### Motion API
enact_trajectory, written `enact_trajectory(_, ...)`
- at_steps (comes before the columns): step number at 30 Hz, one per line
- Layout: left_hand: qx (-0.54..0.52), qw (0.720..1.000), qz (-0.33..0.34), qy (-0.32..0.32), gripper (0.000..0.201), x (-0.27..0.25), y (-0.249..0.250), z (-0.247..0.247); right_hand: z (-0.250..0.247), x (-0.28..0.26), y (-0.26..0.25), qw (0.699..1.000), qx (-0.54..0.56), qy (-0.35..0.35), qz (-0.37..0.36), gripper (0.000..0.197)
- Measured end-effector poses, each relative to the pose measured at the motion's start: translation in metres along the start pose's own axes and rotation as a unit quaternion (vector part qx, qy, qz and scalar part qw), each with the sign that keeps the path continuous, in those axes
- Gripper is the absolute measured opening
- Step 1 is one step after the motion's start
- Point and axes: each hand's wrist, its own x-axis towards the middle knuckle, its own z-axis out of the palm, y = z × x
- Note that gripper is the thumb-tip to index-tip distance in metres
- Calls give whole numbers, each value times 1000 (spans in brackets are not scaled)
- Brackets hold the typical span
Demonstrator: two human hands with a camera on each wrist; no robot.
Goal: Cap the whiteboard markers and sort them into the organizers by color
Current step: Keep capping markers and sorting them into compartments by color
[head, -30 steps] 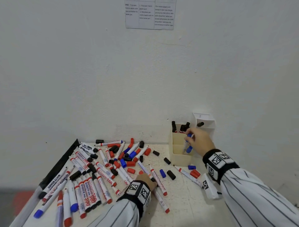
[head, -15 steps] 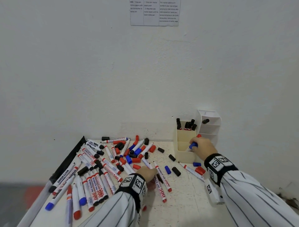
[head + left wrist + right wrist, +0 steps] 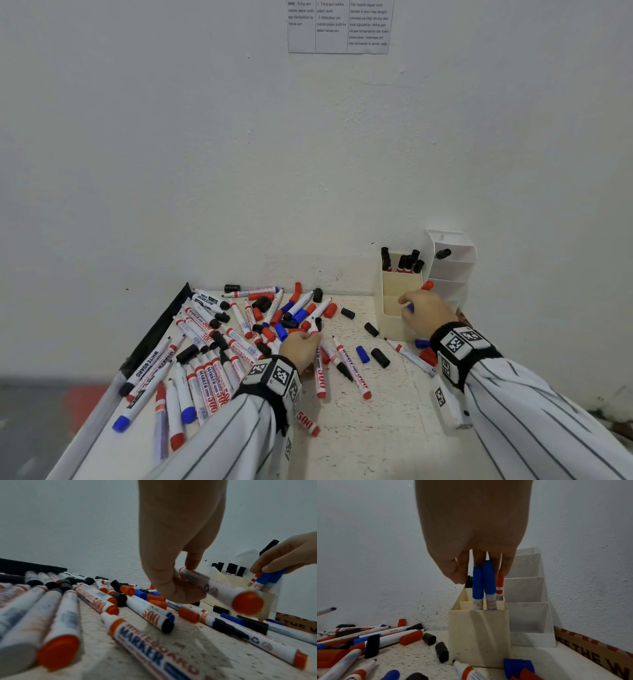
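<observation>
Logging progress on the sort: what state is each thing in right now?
Left hand: pinches a red-ended marker, lifted off the table.
Right hand: holds two blue-capped markers and a red-capped marker, lowered into the cream organizer.
Cream organizer: upright, black-capped markers standing in its back compartment.
White organizer: upright, one black-capped marker in the top tier.
Loose caps: off, scattered on the table.

**Even light, dim wrist views**

The head view is bright and evenly lit, with soft shadows and no glare; the table (image 3: 376, 428) edges bow with wide-angle distortion. Both wrist views are dimmer and bluish. In the left wrist view the held marker (image 3: 223, 588) is motion-blurred, and the nearest markers are out of focus. The right hand (image 3: 471, 534) shows dark, backlit against the wall.
</observation>
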Motion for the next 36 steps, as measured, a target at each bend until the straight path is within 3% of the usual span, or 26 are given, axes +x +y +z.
enact_trajectory(6, 46, 998, 16, 46, 35, 6, -10, -25, -16, -7, -19, 987, 37, 156, -25, 13)
enact_trajectory(9, 65, 996, 26, 64, 35, 8, -12, -28, -30, -10, -14, 974, 123, 187, 32, 12)
enact_trajectory(11, 67, 996, 20, 52, 35, 8, -12, -24, -32, -14, -3, 971, 109, 196, 87, 15)
enact_trajectory(13, 65, 997, 14, 24, 33, 5, -10, -19, -28, -18, 13, 972, 65, 157, 162, 15)
enact_trajectory(16, 86, 996, 22, -8, 30, 4, -9, -10, -14, -26, 36, 969, 9, 22, 248, 23)
enact_trajectory(20, 111, 993, 36, -7, 35, 6, -8, 0, 10, -37, 44, 967, -38, -188, 170, 39)
enact_trajectory(22, 125, 991, 37, -1, 33, 7, -8, 2, 20, -40, 40, 958, -48, -244, 141, 44)
enact_trajectory(29, 135, 990, 34, -14, 32, 10, -13, 3, 43, -39, 29, 978, 4, -166, 123, 28)
enact_trajectory(36, 100, 994, 42, -20, 25, 3, -14, 1, 50, -36, 9, 987, 71, -104, 101, 26)
